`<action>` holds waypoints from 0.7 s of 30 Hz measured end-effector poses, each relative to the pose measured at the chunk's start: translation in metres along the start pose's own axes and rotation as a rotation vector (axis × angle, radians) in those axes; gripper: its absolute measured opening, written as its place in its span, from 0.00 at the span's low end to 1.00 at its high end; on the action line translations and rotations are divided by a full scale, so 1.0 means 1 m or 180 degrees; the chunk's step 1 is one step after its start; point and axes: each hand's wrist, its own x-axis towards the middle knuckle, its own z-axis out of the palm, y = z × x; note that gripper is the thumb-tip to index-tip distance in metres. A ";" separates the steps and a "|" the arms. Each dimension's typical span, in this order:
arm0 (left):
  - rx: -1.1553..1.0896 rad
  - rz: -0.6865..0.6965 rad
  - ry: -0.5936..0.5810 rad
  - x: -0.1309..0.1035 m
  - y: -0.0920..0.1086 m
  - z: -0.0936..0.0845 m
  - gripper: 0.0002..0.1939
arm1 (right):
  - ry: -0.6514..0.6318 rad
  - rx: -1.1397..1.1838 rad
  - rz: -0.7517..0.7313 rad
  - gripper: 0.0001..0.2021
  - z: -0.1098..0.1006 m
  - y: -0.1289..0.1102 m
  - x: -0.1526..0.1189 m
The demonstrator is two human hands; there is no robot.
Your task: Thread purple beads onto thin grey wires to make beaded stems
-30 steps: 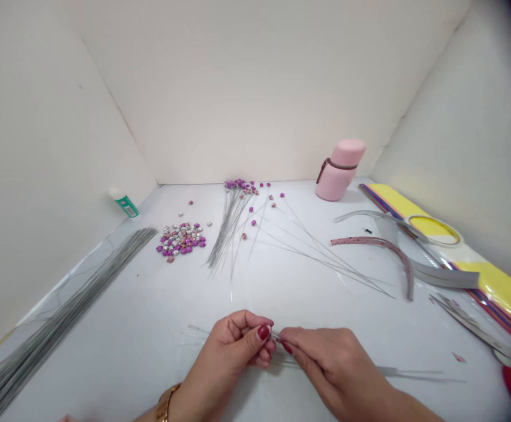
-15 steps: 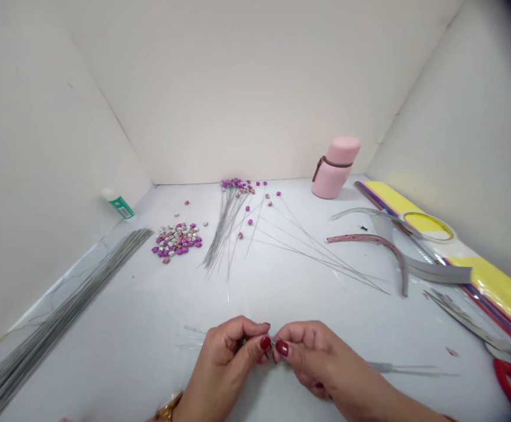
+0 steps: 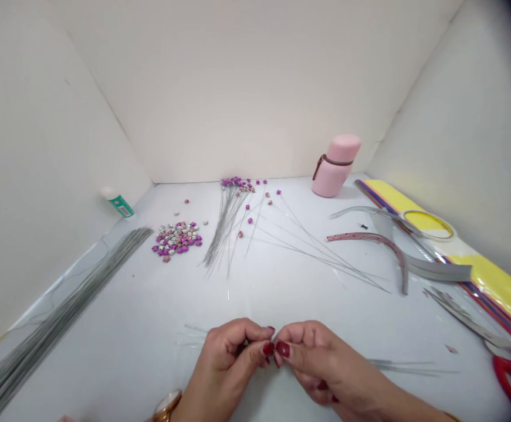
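Back right: pink bottle (image 3: 331, 179), dark strap (image 3: 320, 167). Left — green-and-white tube (image 3: 121, 205). Right — tape roll (image 3: 440, 237) on yellow sheets (image 3: 495, 281), red-handled scissors (image 3: 470, 325) nearer.

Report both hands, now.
Left hand: closed in a pinch; anything held is hidden by the fingers.
Right hand: closed in a pinch; anything held cannot be told.
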 end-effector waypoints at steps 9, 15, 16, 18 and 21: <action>-0.0783 -0.0465 0.0202 0.008 -0.003 0.004 0.06 | 0.1414 -0.3745 -0.2540 0.12 0.002 0.020 0.002; -0.0836 -0.0627 -0.0024 0.011 -0.001 -0.001 0.10 | 0.0846 -0.2769 -0.1574 0.13 -0.003 0.012 0.000; -0.0714 -0.0593 -0.0040 0.011 -0.001 -0.002 0.09 | 0.0754 -0.2521 -0.1437 0.13 -0.003 0.010 0.000; -0.0567 -0.0496 -0.0051 0.010 -0.002 -0.003 0.09 | 0.0523 -0.1744 -0.1102 0.12 -0.004 0.005 -0.001; -0.0562 -0.0350 -0.0133 0.008 -0.002 -0.005 0.09 | 0.0178 -0.0089 -0.0260 0.10 -0.004 -0.003 0.001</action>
